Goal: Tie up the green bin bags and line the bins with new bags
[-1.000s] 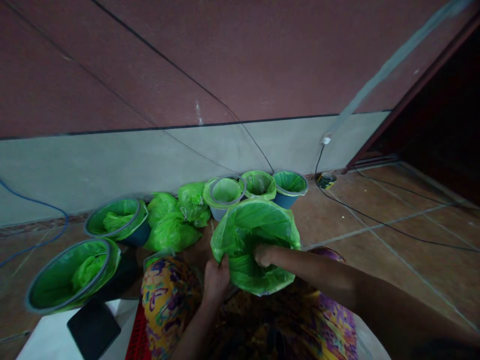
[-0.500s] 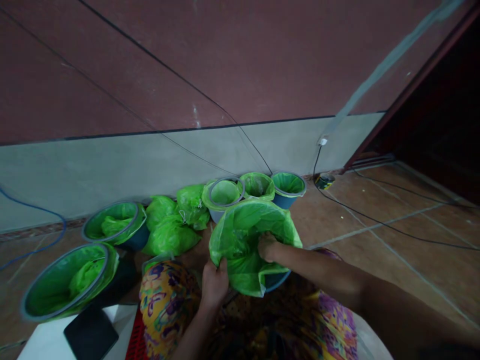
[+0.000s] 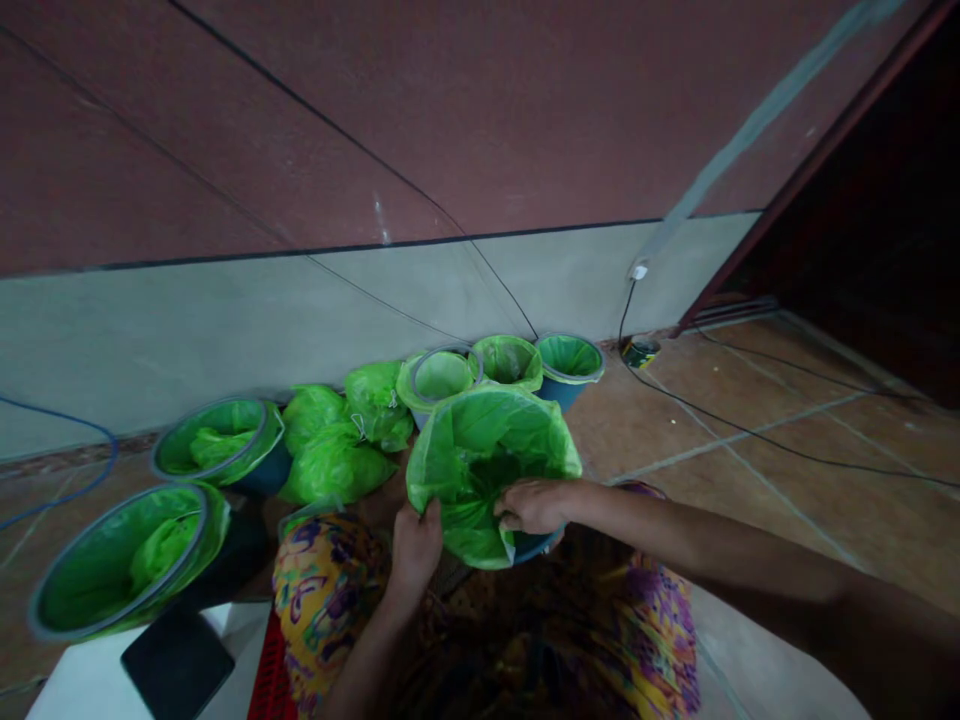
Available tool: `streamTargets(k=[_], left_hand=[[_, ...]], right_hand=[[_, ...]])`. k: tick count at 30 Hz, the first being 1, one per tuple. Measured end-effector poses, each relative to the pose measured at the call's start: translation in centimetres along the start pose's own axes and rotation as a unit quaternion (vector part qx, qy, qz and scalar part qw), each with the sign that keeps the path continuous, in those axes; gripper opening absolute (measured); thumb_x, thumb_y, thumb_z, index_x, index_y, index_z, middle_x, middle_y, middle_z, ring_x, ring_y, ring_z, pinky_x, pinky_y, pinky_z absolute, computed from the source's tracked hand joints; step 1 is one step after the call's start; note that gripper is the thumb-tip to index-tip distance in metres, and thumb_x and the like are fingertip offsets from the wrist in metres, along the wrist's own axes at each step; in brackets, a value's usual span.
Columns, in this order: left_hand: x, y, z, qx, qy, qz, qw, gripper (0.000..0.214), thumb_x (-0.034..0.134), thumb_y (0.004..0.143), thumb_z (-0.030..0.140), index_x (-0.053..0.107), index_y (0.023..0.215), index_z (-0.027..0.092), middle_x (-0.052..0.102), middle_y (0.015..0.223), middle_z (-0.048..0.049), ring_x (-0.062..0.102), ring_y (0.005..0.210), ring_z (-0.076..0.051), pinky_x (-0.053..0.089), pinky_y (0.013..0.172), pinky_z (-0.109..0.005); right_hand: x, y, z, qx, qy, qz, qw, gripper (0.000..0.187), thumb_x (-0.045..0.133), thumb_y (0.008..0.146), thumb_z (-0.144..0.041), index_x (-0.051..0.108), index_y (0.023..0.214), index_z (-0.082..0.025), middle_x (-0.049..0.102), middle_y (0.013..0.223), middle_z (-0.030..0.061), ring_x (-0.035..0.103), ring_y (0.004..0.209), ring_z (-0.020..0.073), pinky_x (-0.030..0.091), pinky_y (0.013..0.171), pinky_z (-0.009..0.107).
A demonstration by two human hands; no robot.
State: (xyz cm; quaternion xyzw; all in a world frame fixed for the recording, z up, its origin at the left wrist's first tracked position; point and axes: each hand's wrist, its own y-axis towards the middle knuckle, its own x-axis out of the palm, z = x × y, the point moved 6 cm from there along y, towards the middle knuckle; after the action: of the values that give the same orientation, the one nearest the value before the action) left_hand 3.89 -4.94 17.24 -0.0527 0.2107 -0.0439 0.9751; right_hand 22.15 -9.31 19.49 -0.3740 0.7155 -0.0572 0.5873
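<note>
Between my knees stands a blue bucket point(image 3: 534, 545) with a bright green plastic bag point(image 3: 499, 425) lining it, its mouth spread wide over the rim. My left hand point(image 3: 416, 545) pinches the bag's edge at the near left. Over the right side of the opening, my right hand point(image 3: 534, 505) has its fingers bent against the inner plastic near the rim; whether they grip it is hidden. The bottom of the bag is dark and its contents cannot be made out.
Two lined buckets point(image 3: 225, 447) point(image 3: 124, 560) stand at left, knotted green bags point(image 3: 337, 465) beside them. More lined buckets point(image 3: 506, 360) line the wall. A white surface point(image 3: 90, 670) holds a dark flat object point(image 3: 178, 663). A black cable point(image 3: 739, 448) crosses the floor at right.
My right hand has risen from deep inside the bag toward its near right rim. My left hand keeps its pinch on the edge. The view has shifted slightly.
</note>
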Motion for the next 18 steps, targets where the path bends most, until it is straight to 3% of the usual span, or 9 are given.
streamTargets(k=[2,4,10,14,18], left_hand=[[-0.3,0.7,-1.0,-0.015,-0.019,0.012,1.0,0.024,0.053,0.071,0.033,0.066,0.067,0.014,0.068,0.065,-0.0062,0.064,0.066,-0.021,0.048,0.064,-0.029],[-0.6,1.2,-1.8,-0.032,-0.044,0.02,0.998,0.024,0.055,0.069,0.034,0.067,0.067,0.013,0.067,0.064,-0.0058,0.063,0.064,-0.021,0.048,0.062,-0.028],[-0.9,2.0,-3.6,-0.107,-0.133,0.046,0.984,0.019,0.059,0.065,0.03,0.066,0.065,0.012,0.062,0.057,-0.002,0.06,0.057,-0.018,0.047,0.057,-0.026],[-0.7,2.5,-5.5,-0.167,-0.173,0.066,0.968,0.013,0.06,0.065,0.023,0.066,0.069,0.012,0.062,0.056,-0.0015,0.062,0.058,-0.018,0.049,0.06,-0.028],[0.1,3.2,-7.6,-0.23,-0.166,0.054,0.957,0.008,0.059,0.07,0.018,0.065,0.072,0.013,0.06,0.057,-0.0009,0.062,0.056,-0.018,0.049,0.056,-0.028]], right_hand=[[0.5,-0.9,-0.3,-0.022,0.006,-0.011,1.0,0.033,0.049,0.092,-0.037,0.071,0.105,-0.016,0.072,0.095,0.01,0.067,0.085,0.021,0.047,0.07,0.028],[0.6,-1.9,-0.2,-0.031,0.011,0.016,0.999,0.034,0.049,0.092,-0.039,0.069,0.109,-0.017,0.072,0.095,0.0097,0.067,0.085,0.0218,0.047,0.072,0.029],[0.1,-3.2,0.0,-0.091,-0.01,0.13,0.987,0.033,0.068,0.078,-0.026,0.069,0.111,-0.021,0.07,0.104,0.0077,0.061,0.105,0.0249,0.04,0.099,0.04],[-0.1,-3.3,0.3,-0.134,-0.009,0.233,0.963,0.024,0.056,0.084,-0.018,0.07,0.103,-0.023,0.068,0.111,0.0068,0.055,0.115,0.0228,0.03,0.109,0.045],[0.4,-2.9,2.0,-0.127,0.025,0.318,0.939,0.024,0.047,0.089,-0.016,0.069,0.097,-0.021,0.069,0.106,0.007,0.057,0.108,0.0196,0.038,0.104,0.04]])
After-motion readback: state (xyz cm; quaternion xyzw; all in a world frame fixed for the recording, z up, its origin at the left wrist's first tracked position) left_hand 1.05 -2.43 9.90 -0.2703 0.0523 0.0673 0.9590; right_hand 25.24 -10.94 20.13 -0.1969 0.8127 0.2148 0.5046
